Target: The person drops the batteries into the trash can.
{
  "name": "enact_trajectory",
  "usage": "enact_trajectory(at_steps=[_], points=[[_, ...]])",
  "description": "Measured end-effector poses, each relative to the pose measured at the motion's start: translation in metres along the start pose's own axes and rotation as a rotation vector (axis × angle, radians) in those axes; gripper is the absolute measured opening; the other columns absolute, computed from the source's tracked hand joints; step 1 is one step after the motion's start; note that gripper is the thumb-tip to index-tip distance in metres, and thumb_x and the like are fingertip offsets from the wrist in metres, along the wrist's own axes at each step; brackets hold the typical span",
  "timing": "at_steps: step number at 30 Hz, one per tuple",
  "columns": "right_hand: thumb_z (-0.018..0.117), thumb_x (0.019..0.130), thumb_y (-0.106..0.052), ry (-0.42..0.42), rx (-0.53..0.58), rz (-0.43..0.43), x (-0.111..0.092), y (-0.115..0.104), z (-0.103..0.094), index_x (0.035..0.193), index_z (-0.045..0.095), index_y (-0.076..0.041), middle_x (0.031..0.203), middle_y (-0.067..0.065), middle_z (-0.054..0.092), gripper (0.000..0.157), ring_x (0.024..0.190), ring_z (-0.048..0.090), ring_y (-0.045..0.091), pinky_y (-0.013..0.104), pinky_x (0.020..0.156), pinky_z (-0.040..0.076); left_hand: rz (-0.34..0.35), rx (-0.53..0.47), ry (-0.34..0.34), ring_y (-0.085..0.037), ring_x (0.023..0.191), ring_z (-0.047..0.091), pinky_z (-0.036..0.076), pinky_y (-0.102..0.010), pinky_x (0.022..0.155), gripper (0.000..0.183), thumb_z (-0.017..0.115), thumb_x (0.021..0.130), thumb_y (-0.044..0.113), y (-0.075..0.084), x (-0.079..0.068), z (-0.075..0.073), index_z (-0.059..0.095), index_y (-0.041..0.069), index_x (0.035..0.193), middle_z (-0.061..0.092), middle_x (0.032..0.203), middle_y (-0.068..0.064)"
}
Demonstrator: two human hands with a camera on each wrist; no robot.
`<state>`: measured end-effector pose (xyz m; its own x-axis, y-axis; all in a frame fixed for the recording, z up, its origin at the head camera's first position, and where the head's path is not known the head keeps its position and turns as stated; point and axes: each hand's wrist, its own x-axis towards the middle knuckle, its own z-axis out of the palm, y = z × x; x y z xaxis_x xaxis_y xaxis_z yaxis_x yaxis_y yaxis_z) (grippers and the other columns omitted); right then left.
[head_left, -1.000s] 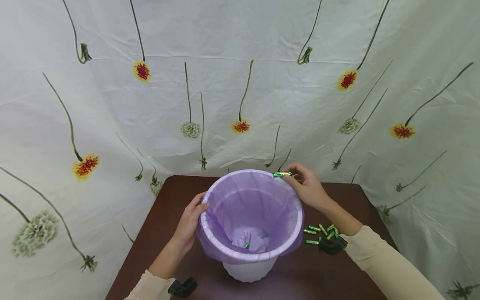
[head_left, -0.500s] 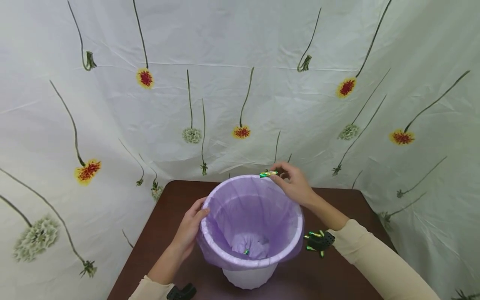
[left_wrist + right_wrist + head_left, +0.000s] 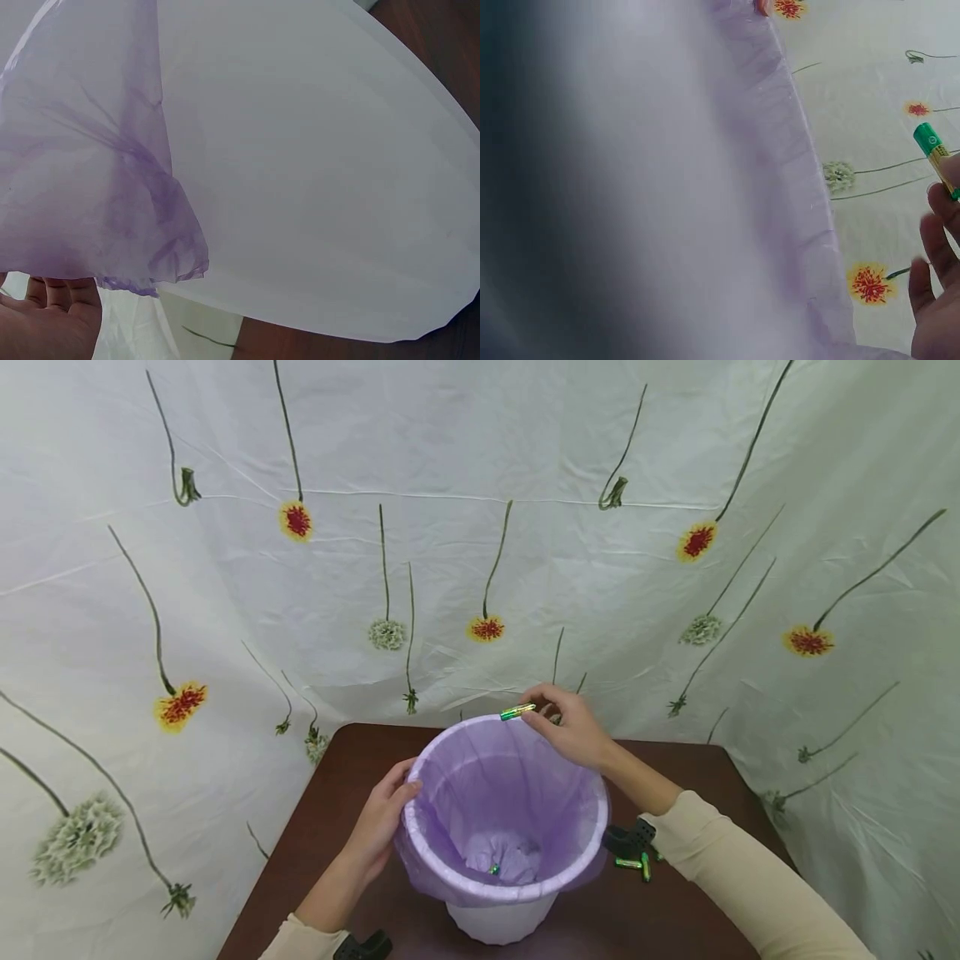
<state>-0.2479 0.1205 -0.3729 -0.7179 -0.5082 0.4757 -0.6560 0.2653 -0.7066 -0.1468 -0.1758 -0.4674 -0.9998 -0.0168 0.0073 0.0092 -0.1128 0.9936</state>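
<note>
A white waste bin [image 3: 501, 923] stands upright on the table, lined with a purple bag [image 3: 487, 760] folded out over its rim. My left hand [image 3: 382, 814] grips the rim on the left, thumb inside and fingers outside; in the left wrist view the same hand [image 3: 52, 319] shows below the bag's edge. Over the far rim, my right hand [image 3: 573, 731] pinches a green and gold battery [image 3: 517, 712] between thumb and fingertips. The right wrist view shows this battery [image 3: 933, 148] with its green end pointing away from the hand. Another battery [image 3: 494, 869] lies at the bottom of the bin.
Loose batteries [image 3: 646, 867] lie on the brown table [image 3: 697, 777] right of the bin, partly hidden behind the right wrist's black strap [image 3: 628, 838]. A flower-printed white cloth [image 3: 450, 552] hangs behind and on both sides of the table.
My right hand has moved left along the far rim with the battery. Its wrist and sleeve now cover most of the loose batteries. The left hand keeps its grip on the rim.
</note>
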Motion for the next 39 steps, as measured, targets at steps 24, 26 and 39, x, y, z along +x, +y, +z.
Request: enact_trajectory(at_steps=[24,26,39], points=[[0.069,0.098,-0.009,0.000,-0.120,-0.054,-0.005,0.009,-0.017,0.130,0.065,-0.005,0.118,0.009,0.066,0.033,0.102,0.058,0.024,0.049,0.084,0.048,-0.002,-0.012,-0.003,-0.029,0.109,0.060,0.052,-0.031,0.088,0.039,0.056,0.102,0.010,0.000,-0.003,0.000,0.057,0.001,0.139,0.059,0.128,-0.020],[0.069,0.097,-0.006,0.000,-0.122,-0.049,-0.008,0.010,-0.020,0.131,0.064,-0.003,0.119,0.010,0.066,0.034,0.102,0.058,0.024,0.050,0.085,0.048,0.003,-0.017,-0.007,-0.029,0.109,0.060,0.052,-0.031,0.088,0.039,0.056,0.102,0.010,0.000,-0.002,0.001,0.057,0.001,0.139,0.059,0.128,-0.020],[0.068,0.099,-0.008,0.036,-0.193,0.046,-0.038,0.012,-0.058,0.134,0.063,-0.004,0.114,0.008,0.063,0.035,0.102,0.058,0.029,0.055,0.087,0.046,0.008,-0.002,0.010,-0.029,0.110,0.060,0.052,-0.030,0.089,0.038,0.056,0.102,0.011,0.001,-0.004,0.001,0.057,0.002,0.139,0.059,0.129,-0.020]])
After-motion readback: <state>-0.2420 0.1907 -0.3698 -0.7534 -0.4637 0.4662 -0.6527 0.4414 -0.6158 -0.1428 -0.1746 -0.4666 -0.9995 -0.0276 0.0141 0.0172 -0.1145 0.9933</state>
